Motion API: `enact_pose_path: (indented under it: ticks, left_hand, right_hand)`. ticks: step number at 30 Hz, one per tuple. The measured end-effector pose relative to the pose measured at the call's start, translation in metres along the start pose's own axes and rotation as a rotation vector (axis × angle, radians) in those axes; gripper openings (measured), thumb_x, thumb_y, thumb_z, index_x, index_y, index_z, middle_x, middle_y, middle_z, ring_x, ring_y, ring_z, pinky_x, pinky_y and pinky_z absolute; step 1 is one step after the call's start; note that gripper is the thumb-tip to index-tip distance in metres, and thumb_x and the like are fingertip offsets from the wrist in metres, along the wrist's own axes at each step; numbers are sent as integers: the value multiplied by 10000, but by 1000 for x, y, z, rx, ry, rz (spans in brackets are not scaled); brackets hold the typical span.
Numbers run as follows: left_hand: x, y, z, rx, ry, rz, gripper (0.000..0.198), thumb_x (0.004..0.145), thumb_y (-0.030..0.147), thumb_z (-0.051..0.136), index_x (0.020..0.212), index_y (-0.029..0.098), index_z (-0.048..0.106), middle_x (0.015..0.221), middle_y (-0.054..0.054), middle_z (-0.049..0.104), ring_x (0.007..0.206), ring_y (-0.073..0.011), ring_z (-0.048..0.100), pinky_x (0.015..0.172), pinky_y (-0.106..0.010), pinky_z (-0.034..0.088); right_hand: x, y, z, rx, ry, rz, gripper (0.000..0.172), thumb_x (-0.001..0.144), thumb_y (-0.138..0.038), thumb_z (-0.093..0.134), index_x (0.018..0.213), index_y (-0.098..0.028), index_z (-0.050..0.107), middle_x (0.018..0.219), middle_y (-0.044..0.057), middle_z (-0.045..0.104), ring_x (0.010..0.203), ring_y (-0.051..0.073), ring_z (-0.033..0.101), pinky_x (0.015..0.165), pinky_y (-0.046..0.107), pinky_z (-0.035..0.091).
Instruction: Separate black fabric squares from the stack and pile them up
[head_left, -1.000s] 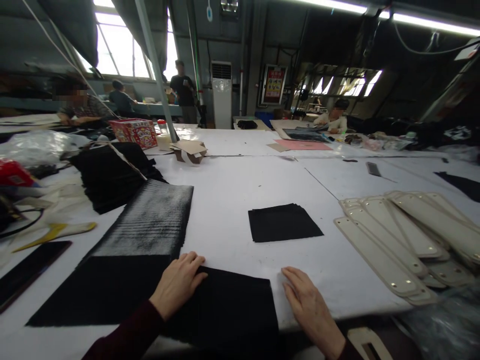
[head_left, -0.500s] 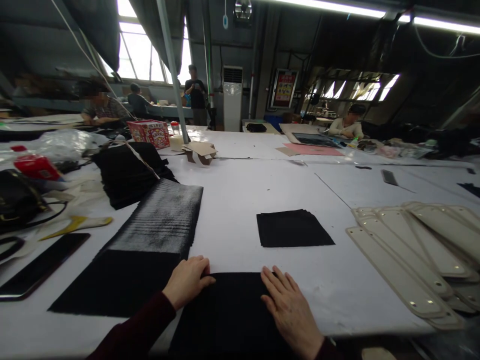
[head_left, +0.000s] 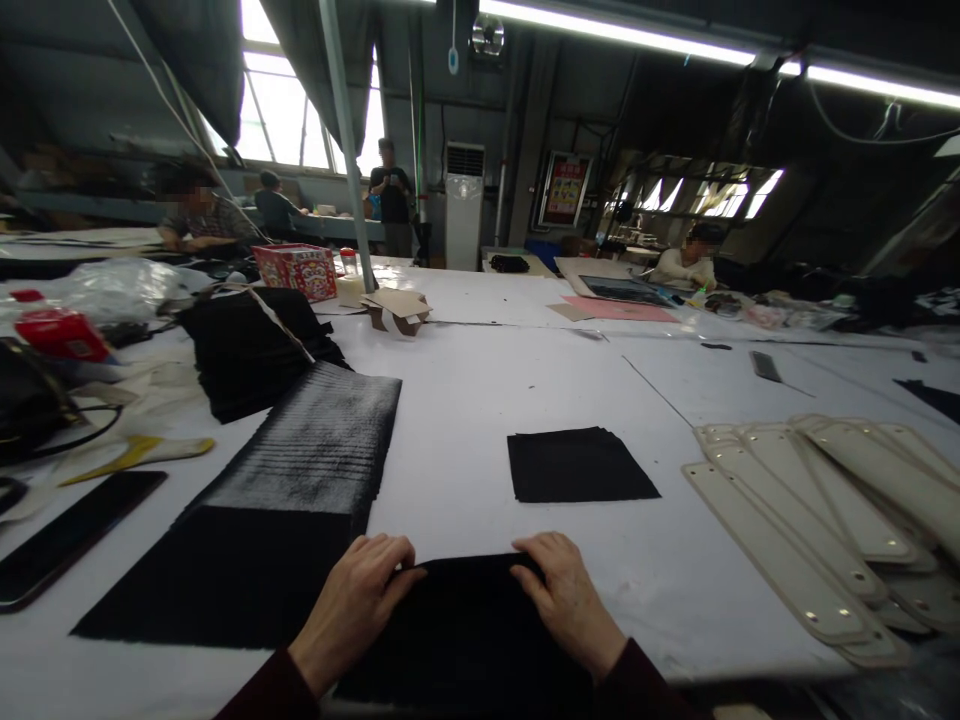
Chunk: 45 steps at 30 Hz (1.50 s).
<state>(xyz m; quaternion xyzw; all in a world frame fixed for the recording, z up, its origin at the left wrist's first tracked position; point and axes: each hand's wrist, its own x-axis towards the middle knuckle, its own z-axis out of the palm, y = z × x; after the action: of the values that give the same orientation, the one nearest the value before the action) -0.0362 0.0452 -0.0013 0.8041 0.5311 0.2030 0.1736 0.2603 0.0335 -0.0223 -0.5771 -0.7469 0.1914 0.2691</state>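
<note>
A black fabric piece [head_left: 465, 630] lies at the near edge of the white table [head_left: 480, 400]. My left hand [head_left: 356, 600] pinches its far left corner with curled fingers. My right hand [head_left: 566, 598] grips the far right corner the same way. The far edge of the piece looks slightly lifted between them. To the left, a fanned stack of black fabric pieces [head_left: 262, 520] stretches away from me. A small square stack of black fabric [head_left: 577, 465] sits beyond my right hand.
Cream leather straps [head_left: 817, 510] are spread at the right. A phone [head_left: 67, 540], a yellow tool [head_left: 142, 455], a black bag [head_left: 30, 400] and a black fabric pile [head_left: 247, 345] lie at the left. Other people work at far tables.
My right hand slid left from the bare table onto the black piece, then both hands curled and gripped its far corners. The head camera shifted slightly.
</note>
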Motion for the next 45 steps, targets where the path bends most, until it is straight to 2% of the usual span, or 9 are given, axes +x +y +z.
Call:
enact_pose_path:
  ticks: [3,7,14,18,22,30,34,40,45]
  left_hand:
    - [-2,-1,-4,-201,-98,-114,251,928,436,503,814,223,571,766,10,623,728,-175,556,685,-280,388]
    - [26,9,4,-508,-232,-172,253,901,426,520,816,201,599,737,20,624,701,-159,565,641,-254,405]
    - [166,66,46,-613,-56,-195,218,847,292,554,968,142,656,843,-54,693,767,-172,632,659,-256,458]
    - [201,65,48,-517,18,-181,332,828,272,597,1144,172,610,1007,-68,697,817,-166,641,699,-259,476]
    - [161,35,24,-348,63,-147,221,787,268,645,1000,211,660,994,-40,690,874,-194,618,807,-301,447]
    - [13,-25,-39,69,138,-270,113,827,309,625,902,226,623,975,-19,637,903,-212,588,795,-320,419]
    - [-34,-41,-52,217,71,-381,115,825,281,646,924,223,643,987,-28,635,936,-207,600,778,-296,437]
    - [-40,-56,-47,248,-13,-380,134,871,190,537,830,178,663,955,-82,642,924,-229,593,782,-323,452]
    - [-38,-65,-48,131,18,-366,211,843,123,469,807,163,672,925,-105,652,910,-250,595,794,-358,436]
  right_hand:
    - [1,7,-16,239,-168,157,157,846,-289,590,739,-197,658,741,15,648,768,187,598,751,320,457]
    - [4,36,-50,529,-267,330,217,811,-381,606,744,-178,645,691,1,643,663,151,587,613,258,432]
    - [91,108,-135,157,32,444,327,795,-394,570,991,-150,663,880,91,708,824,237,666,730,344,515]
    - [127,137,-154,-113,223,396,458,805,-339,541,1206,-125,593,1195,191,621,1157,339,550,980,499,408]
    - [119,140,-111,-244,208,238,485,848,-376,480,1255,-132,584,1364,170,528,1286,321,455,1079,484,338]
    - [84,133,-17,-459,61,-51,457,866,-398,388,1200,-245,660,1447,64,482,1380,353,340,1066,560,324]
    - [84,121,3,-545,227,-181,487,860,-414,357,1196,-240,664,1481,74,434,1407,358,286,1090,604,251]
    - [83,15,65,-176,71,-316,439,915,-463,428,1156,-194,676,1277,115,621,1227,308,532,1055,504,389]
    - [74,-89,108,133,-96,-392,311,947,-333,463,1135,-205,675,1206,98,657,1165,266,572,1027,448,439]
